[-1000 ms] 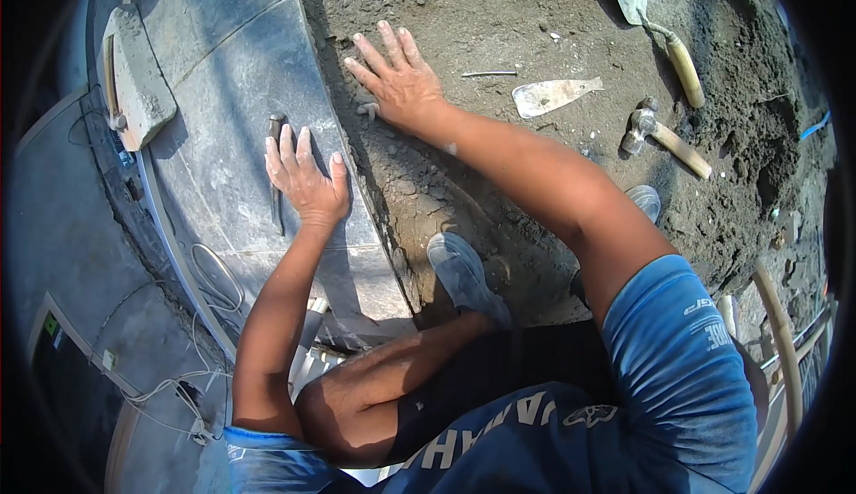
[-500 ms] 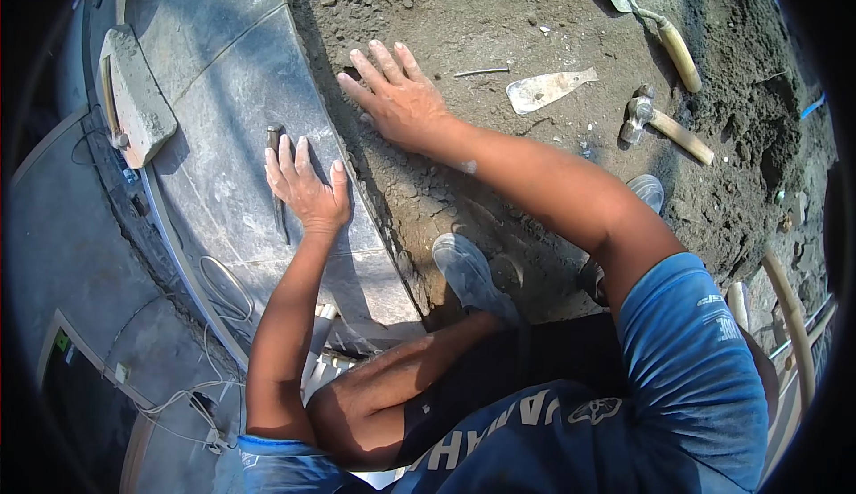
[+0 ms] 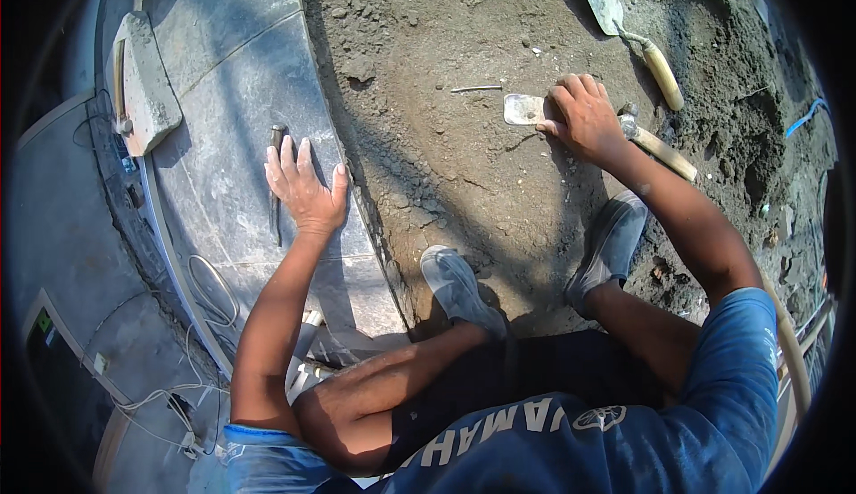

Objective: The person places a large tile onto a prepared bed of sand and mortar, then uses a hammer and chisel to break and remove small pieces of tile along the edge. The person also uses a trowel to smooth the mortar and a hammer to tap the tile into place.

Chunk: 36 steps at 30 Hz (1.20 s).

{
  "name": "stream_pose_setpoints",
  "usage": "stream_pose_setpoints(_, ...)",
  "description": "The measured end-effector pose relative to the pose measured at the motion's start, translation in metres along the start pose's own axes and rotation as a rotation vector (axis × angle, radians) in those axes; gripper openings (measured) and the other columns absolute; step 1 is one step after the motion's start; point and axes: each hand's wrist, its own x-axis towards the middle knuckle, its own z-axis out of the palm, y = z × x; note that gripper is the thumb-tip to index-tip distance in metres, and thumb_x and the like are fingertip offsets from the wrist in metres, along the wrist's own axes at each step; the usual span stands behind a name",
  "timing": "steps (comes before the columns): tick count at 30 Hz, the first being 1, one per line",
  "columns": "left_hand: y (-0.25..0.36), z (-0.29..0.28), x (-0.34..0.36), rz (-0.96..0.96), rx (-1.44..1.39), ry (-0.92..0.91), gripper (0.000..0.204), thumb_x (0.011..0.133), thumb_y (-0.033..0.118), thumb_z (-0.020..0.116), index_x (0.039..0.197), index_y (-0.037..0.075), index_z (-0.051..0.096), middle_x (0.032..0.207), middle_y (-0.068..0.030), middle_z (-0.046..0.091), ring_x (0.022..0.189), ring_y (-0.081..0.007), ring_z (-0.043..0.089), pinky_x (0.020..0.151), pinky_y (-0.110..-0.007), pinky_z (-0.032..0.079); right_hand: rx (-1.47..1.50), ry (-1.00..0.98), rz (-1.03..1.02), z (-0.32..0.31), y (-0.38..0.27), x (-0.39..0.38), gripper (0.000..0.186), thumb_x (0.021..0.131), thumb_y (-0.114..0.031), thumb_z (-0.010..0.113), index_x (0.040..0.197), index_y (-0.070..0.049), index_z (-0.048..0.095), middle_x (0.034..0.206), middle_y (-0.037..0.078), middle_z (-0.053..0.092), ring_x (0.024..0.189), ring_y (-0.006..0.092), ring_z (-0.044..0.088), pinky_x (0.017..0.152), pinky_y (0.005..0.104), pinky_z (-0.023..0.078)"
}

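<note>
My left hand (image 3: 308, 193) lies flat with fingers spread on the grey tiles (image 3: 259, 75). Just left of its fingers, and partly beneath them, is a slim dark metal chisel (image 3: 275, 204). Over on the sandy ground, my right hand (image 3: 588, 119) has its fingers curled round the narrow end of a flat whitish scraper (image 3: 522, 110). The scraper's broad end sticks out to the left, and the hand covers the rest. Close by on the right, a hammer (image 3: 667, 155) with a pale wooden handle lies with its head partly behind the hand.
A pointed trowel (image 3: 602, 2) lies beyond the hammer. A thin metal rod (image 3: 476, 88) rests left of the scraper. At the far left, a grey wedge-shaped block with a wooden handle (image 3: 153, 93) sits on the tile edge. Pale cables (image 3: 214, 293) loop below it.
My right hand has moved right, from the soil beside the tile edge to the scraper, and now grips its narrow end. My left hand stays in place on the tiles.
</note>
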Motion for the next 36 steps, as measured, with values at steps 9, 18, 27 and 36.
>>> stream_pose_setpoints(9, -0.040, -0.009, 0.128, 0.139, -0.186, 0.027, 0.049, 0.099, 0.037, 0.060, 0.135, 0.004, 0.057, 0.149, -0.0245, 0.043, 0.142, -0.0424, 0.038, 0.119, -0.050, 0.026, 0.840, -0.337, 0.098, -0.018, -0.081, 0.029, 0.020, 0.102, -0.018, 0.049, 0.117, -0.003, 0.050, 0.089, 0.023, 0.068, 0.084, 0.0441, 0.067, 0.075, 0.0532, 0.052)
stream_pose_setpoints(18, -0.083, 0.037, 0.247, 0.292, -0.225, -0.039, 0.064, 0.104, 0.040, 0.054, 0.150, -0.003, 0.042, 0.155, -0.0296, 0.037, 0.149, -0.0399, 0.030, 0.122, -0.045, 0.021, 1.356, -0.184, 0.206, 0.053, -0.213, 0.075, 0.022, 0.103, -0.023, 0.056, 0.108, -0.005, 0.045, 0.069, 0.027, 0.061, 0.066, 0.0499, 0.062, 0.059, 0.0572, 0.048)
stream_pose_setpoints(27, -0.090, 0.033, 0.247, 0.313, -0.298, -0.179, 0.065, 0.109, 0.035, 0.039, 0.149, -0.015, 0.031, 0.158, -0.0258, 0.032, 0.151, -0.0345, 0.025, 0.124, -0.043, 0.014, 1.508, -0.320, 0.272, 0.079, -0.236, 0.078, 0.026, 0.100, -0.028, 0.061, 0.108, -0.006, 0.049, 0.072, 0.023, 0.066, 0.067, 0.0466, 0.065, 0.057, 0.0545, 0.050)
stream_pose_setpoints(36, -0.092, 0.025, 0.249, 0.355, -0.197, -0.213, 0.066, 0.108, 0.035, 0.035, 0.153, -0.013, 0.024, 0.158, -0.0237, 0.028, 0.150, -0.0314, 0.024, 0.123, -0.043, 0.016, 1.539, -0.459, 0.222, 0.064, -0.230, 0.086, 0.018, 0.099, -0.021, 0.058, 0.101, -0.005, 0.049, 0.068, 0.023, 0.063, 0.067, 0.0463, 0.065, 0.057, 0.0546, 0.050)
